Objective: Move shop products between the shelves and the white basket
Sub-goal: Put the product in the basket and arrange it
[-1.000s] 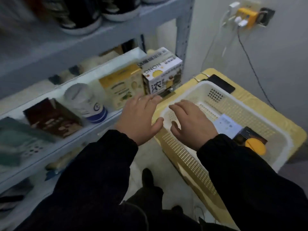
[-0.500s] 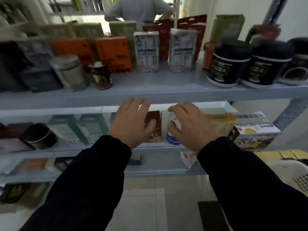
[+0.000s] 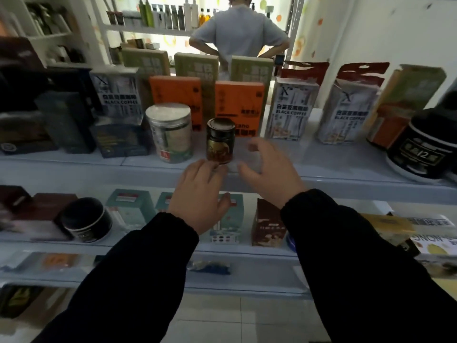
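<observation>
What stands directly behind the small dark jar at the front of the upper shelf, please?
An orange box stands behind the small dark jar, and a taller green box rises behind that. The jar hides the orange box's lower left corner, so the print there cannot be read.

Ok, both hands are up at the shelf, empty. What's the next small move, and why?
Probably bring the right hand onto the dark jar and grip it. The jar stands upright near the shelf edge, the right hand is open just right of it, and the left hand has its fingertips at the jar's base.
</observation>
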